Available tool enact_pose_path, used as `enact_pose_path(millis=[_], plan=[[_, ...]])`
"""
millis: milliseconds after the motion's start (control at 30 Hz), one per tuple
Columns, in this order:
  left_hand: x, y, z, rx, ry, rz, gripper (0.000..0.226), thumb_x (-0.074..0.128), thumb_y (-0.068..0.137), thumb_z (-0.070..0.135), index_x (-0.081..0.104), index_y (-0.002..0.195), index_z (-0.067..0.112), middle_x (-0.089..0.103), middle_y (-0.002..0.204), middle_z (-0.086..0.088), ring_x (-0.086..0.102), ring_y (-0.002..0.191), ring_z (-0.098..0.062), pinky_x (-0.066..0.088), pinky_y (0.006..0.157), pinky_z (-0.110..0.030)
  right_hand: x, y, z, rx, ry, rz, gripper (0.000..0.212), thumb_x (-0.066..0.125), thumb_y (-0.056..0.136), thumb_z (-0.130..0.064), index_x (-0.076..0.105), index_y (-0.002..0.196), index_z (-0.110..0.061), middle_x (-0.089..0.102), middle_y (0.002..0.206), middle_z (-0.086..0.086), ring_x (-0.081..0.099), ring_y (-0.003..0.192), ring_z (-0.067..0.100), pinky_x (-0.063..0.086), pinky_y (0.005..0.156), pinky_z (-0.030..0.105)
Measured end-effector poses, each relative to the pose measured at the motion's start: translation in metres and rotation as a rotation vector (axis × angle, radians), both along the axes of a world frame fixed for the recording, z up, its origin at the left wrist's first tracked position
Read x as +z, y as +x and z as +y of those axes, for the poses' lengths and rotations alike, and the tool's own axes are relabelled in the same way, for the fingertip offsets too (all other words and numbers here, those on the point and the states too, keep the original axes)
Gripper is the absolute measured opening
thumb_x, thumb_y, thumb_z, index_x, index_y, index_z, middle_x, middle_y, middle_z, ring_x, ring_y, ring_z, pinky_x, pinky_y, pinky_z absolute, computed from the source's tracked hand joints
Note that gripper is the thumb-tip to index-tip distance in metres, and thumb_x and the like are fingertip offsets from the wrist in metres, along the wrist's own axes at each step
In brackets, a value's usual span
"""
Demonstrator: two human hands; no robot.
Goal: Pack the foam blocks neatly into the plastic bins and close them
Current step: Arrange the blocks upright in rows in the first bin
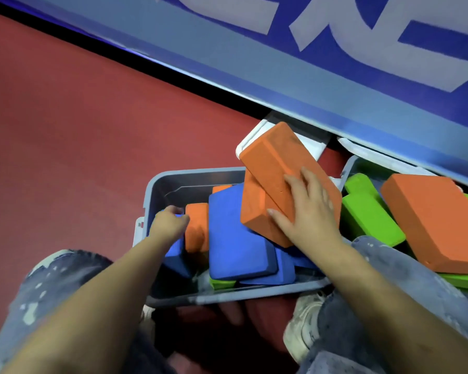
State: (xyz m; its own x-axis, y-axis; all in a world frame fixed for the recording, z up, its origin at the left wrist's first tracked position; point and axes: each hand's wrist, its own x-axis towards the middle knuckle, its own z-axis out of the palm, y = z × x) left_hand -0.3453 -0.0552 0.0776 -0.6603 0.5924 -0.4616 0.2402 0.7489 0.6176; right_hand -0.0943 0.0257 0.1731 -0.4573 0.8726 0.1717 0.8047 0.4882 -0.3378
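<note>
Two hands busy: your right hand (pixel 305 209) lies spread on the orange block (pixel 278 168); your left hand (pixel 170 221) grips a blue block (pixel 177 255). Lay them flat in the bin (pixel 157 190).

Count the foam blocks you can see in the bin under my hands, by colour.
Orange blocks: 4, taking the pile under the right hand as two
Blue blocks: 3
Green blocks: 1
Total: 8 showing; more may lie hidden
</note>
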Motion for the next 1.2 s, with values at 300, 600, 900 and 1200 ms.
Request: enact_pose_path(millis=[300, 600, 900, 1200], plan=[[-0.079, -0.001, -0.037, -0.111, -0.253, 0.097, 0.081, 0.069, 0.082, 0.040, 0.027, 0.149, 0.022, 0.019, 0.152, -0.017, 0.032, 0.135, -0.038, 0.031, 0.109, -0.042, -0.031, -0.062, -0.040, 0.413, -0.087, -0.011, 0.043, 0.073, 0.070, -0.028, 0.065, 0.108, -0.010, 0.048, 0.136, 0.024, 0.055, 0.115, 0.041, 0.045, 0.094, 0.052], [-0.098, -0.003, -0.029, -0.050, -0.286, 0.126, 0.096, 0.069, 0.083, 0.042, 0.003, 0.152, 0.036, 0.034, 0.132, -0.024, 0.042, 0.119, -0.043, 0.038, 0.099, -0.046, -0.066, -0.077, -0.044, 0.552, -0.386, -0.448, 0.053, 0.051, 0.093, -0.036, 0.036, 0.141, -0.022, -0.006, 0.159, 0.005, -0.009, 0.146, 0.022, 0.000, 0.117, 0.037], [-0.091, -0.013, -0.038, -0.354, -0.510, 0.166, 0.103, 0.067, 0.079, 0.050, -0.010, 0.146, 0.049, 0.031, 0.118, -0.017, 0.050, 0.093, -0.033, 0.046, 0.093, -0.039, -0.094, -0.061, -0.033, 0.557, -0.406, -0.745, 0.072, 0.055, 0.090, -0.045, 0.019, 0.149, -0.027, -0.011, 0.159, 0.005, -0.014, 0.146, 0.024, 0.005, 0.116, 0.036], [-0.087, -0.004, -0.055, -0.331, -0.473, 0.049, 0.104, 0.069, 0.081, 0.042, -0.011, 0.147, 0.046, 0.027, 0.122, -0.017, 0.053, 0.092, -0.032, 0.046, 0.095, -0.037, -0.096, -0.060, -0.044, 0.584, -0.306, -0.915, 0.095, 0.064, 0.086, -0.036, -0.003, 0.152, -0.024, -0.022, 0.156, 0.011, -0.018, 0.144, 0.032, 0.004, 0.116, 0.042]])
